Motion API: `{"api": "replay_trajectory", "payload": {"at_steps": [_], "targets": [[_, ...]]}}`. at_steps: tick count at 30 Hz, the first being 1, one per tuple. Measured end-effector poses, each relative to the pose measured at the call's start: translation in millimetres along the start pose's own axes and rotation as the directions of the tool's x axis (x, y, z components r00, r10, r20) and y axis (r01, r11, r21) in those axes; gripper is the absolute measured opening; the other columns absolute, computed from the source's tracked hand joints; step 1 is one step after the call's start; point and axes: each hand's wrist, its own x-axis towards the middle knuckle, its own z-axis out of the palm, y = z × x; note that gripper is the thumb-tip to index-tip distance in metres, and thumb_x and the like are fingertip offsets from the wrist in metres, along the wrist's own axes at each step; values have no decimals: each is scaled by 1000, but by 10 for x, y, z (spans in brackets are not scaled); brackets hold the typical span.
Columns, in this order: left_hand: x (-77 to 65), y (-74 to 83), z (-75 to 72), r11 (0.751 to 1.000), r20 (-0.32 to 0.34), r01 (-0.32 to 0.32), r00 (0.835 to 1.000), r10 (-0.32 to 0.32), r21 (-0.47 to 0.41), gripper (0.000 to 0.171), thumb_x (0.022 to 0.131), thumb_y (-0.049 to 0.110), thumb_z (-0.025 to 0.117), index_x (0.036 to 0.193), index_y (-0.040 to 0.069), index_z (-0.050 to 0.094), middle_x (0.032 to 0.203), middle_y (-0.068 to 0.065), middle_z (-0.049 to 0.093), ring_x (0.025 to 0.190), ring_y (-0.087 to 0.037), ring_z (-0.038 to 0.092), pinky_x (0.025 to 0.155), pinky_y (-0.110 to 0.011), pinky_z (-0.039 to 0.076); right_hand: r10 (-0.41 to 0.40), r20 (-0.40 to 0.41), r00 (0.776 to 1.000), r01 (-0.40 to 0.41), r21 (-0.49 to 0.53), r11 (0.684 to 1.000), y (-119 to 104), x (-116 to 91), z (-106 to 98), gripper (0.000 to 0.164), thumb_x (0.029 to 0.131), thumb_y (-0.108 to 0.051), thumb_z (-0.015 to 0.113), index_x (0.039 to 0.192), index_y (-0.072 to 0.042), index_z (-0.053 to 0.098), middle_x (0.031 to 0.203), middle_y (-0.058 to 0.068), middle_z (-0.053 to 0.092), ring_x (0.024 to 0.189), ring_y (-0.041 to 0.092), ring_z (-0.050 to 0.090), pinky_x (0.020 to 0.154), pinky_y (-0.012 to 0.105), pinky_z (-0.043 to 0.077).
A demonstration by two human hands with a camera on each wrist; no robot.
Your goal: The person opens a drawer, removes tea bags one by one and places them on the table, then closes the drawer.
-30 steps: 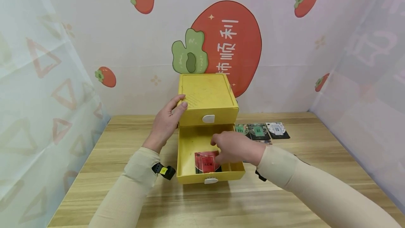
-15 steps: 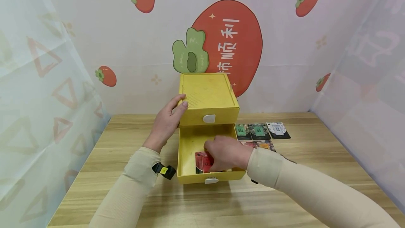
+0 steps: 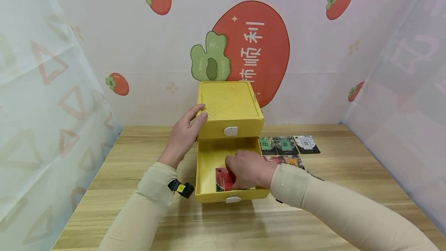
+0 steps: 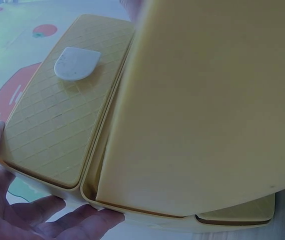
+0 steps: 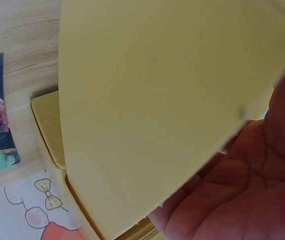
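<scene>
This looks like a small screened-off booth; what room surrounds it cannot be told. Beyond both the left hand (image 3: 182, 136) and right hand (image 3: 249, 169) hangs a backdrop (image 3: 174, 49) printed with cartoon persimmons. A creased, patterned left sheet (image 3: 45, 104) and a patterned right sheet (image 3: 407, 96) flank them, with a wood-grain worktop (image 3: 209, 227) beneath.

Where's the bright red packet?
In the head view, the bright red packet lies in the open lower yellow drawer, toward its front, peeking out left of the right hand.
</scene>
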Motion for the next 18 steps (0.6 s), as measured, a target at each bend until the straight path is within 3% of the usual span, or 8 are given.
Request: {"api": "replay_trajectory", "payload": {"at_steps": [9,13,16,18], "targets": [[-4,4,4,1000,0,-3,1000,3,4,61,102,69,48,155,39,48,163,1,44,144,-27,48,113,-57,43,2,-12,1000,-2,-4,1000,4,18,-9,46,80,-43,91,106,-16,64,87,-2,60,83,17,55,77,33,52],[1,-2,9,1000,0,-5,1000,5,7,61,103,68,48,156,39,47,163,2,43,120,-29,63,101,-51,50,12,-6,1000,-12,1,1000,21,40,-10,44,80,-43,90,102,-16,63,86,-1,59,83,17,55,77,33,52],[4,-6,12,1000,-1,-6,1000,6,12,61,103,68,47,156,39,47,163,2,43,99,-31,65,91,-46,50,25,-3,1000,-25,8,1000,33,57,-12,43,79,-44,91,96,-17,62,85,-1,58,84,17,54,77,34,52],[5,-6,12,1000,-2,-6,1000,6,17,61,103,68,47,156,39,47,163,2,44,104,-28,65,93,-46,50,30,-3,1000,-30,13,999,40,64,-15,43,78,-45,91,93,-17,63,84,-2,58,85,17,54,77,34,52]]}}
